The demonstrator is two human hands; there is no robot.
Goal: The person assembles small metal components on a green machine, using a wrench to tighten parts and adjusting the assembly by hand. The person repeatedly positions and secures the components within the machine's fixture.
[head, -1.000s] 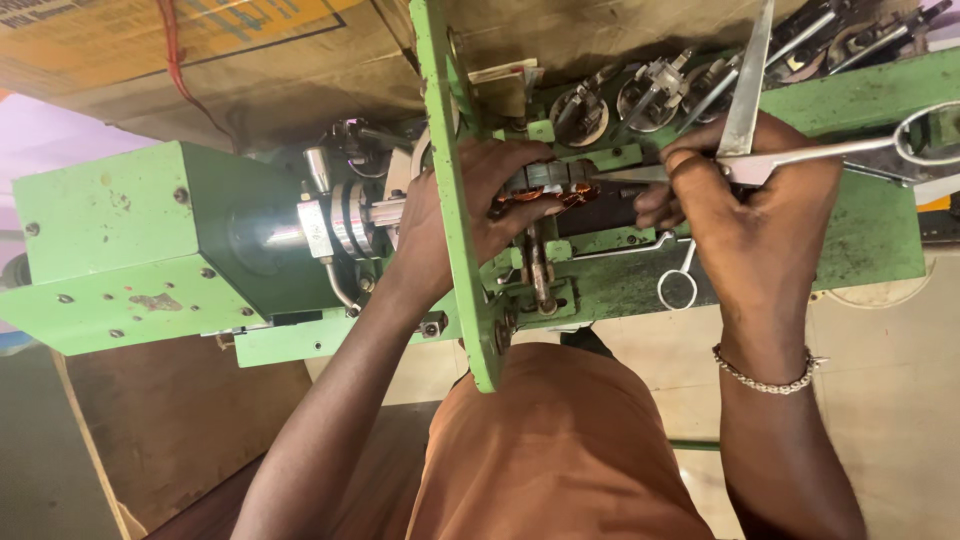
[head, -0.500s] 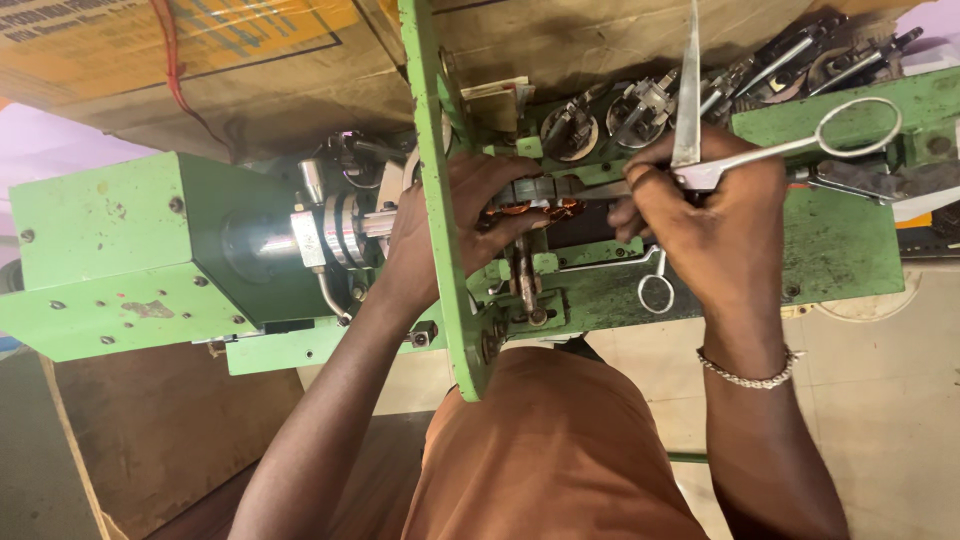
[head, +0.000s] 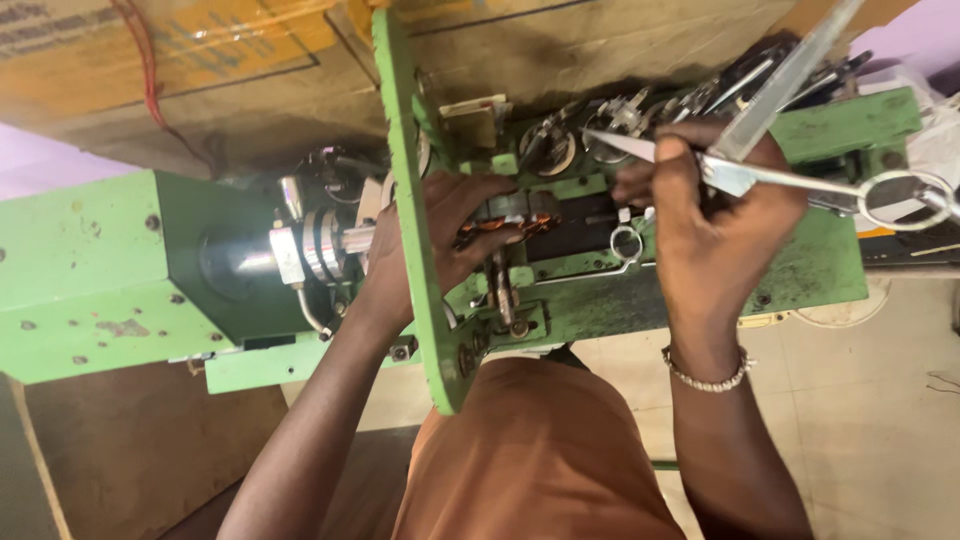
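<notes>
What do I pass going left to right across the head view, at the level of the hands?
Green motor housing → shiny metal shaft coupling → upright green plate → left hand on the copper-wound part → right hand holding scissors, whose ring handle lies farthest right.

1 view only, head-mounted, looking steeply down from close above. It faces the green machine (head: 90, 270), the person's lap, left hand (head: 440, 235) and right hand (head: 715, 215) at arm's length; floor visible below.
</notes>
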